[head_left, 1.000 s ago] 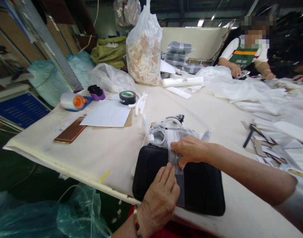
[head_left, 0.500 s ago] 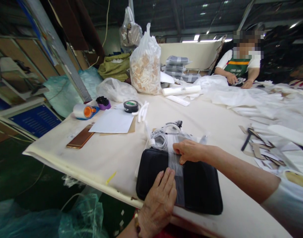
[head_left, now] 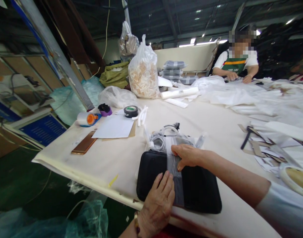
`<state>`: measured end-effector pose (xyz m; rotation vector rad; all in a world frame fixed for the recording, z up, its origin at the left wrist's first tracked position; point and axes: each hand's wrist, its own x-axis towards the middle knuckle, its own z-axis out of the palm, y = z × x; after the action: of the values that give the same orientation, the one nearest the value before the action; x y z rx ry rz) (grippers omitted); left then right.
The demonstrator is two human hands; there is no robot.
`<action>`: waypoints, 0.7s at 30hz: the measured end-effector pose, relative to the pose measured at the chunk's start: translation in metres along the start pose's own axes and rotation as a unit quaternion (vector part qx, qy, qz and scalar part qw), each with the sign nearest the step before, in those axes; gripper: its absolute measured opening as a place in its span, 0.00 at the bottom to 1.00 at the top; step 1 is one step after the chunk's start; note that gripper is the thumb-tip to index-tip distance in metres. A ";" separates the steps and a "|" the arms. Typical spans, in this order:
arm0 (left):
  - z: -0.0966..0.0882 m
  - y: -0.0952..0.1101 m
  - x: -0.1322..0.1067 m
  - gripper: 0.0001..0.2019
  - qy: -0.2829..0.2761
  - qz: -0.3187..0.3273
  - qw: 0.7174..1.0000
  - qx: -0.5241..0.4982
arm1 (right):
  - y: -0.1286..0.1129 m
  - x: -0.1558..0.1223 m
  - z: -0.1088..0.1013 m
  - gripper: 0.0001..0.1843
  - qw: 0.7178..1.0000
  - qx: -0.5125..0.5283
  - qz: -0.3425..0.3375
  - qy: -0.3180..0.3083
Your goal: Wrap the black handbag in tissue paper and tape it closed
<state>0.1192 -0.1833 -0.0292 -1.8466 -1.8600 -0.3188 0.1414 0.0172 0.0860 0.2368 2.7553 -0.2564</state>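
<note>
A flat black zip case lies near the table's front edge with a translucent plastic strip running across its middle. My left hand rests flat on the case, its fingers stretched out beside the lower part of the strip. At the strip's upper part, my right hand has curled fingers and a lowered thumb against the plastic. Whatever sits under those fingertips is hidden. Behind the case's far edge are a coiled pale cable and clear plastic wrapping, partly under the strip.
To the left lie a phone, white paper, black tape, a tape dispenser and a yellow strip. Scraps and a tape roll lie right. A filled bag stands behind; a co-worker works opposite.
My right hand's fingers have shifted slightly on the strip, with thumb and forefinger a bit further apart. My left hand stays on the case. The camera view has tilted slightly.
</note>
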 end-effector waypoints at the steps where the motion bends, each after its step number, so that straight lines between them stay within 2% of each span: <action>1: 0.000 0.000 0.000 0.18 0.005 -0.002 1.000 0.001 | 0.003 0.001 -0.001 0.26 1.000 0.010 -0.005 -0.007; 4: 0.000 0.000 0.000 0.19 0.034 -0.008 0.999 0.004 | 0.010 0.002 -0.001 0.24 0.999 0.043 -0.022 -0.006; 8: -0.004 -0.001 0.001 0.21 0.041 -0.001 0.999 0.025 | 0.018 -0.005 0.004 0.20 0.993 0.100 -0.053 0.032; 10: -0.006 -0.002 0.002 0.21 0.042 0.005 0.999 0.033 | 0.023 -0.020 0.008 0.17 0.988 0.123 -0.062 0.076; 13: -0.006 -0.003 0.002 0.20 0.046 0.013 0.998 0.033 | 0.044 -0.063 0.019 0.11 0.967 0.149 -0.028 0.203; 15: -0.002 -0.002 0.001 0.20 0.072 0.010 0.997 0.020 | 0.069 -0.100 0.027 0.10 0.918 0.189 0.065 0.342; 17: 0.004 -0.002 -0.004 0.19 0.118 -0.005 0.993 -0.005 | 0.100 -0.141 0.034 0.13 0.853 0.183 0.200 0.445; 18: 0.009 -0.002 -0.008 0.18 0.146 -0.010 0.989 -0.019 | 0.116 -0.162 0.036 0.14 0.822 0.177 0.271 0.469; 19: 0.015 -0.002 -0.011 0.18 0.143 -0.019 0.989 -0.029 | 0.133 -0.183 0.038 0.15 0.792 0.173 0.339 0.477; 21: 0.034 -0.004 -0.017 0.23 0.189 -0.014 0.981 -0.039 | 0.163 -0.225 0.042 0.16 0.735 0.153 0.453 0.481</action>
<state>0.1084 -0.1815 -0.0662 -1.6707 -1.6301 -0.7083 0.3946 0.1373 0.1068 2.2770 2.9782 -0.3691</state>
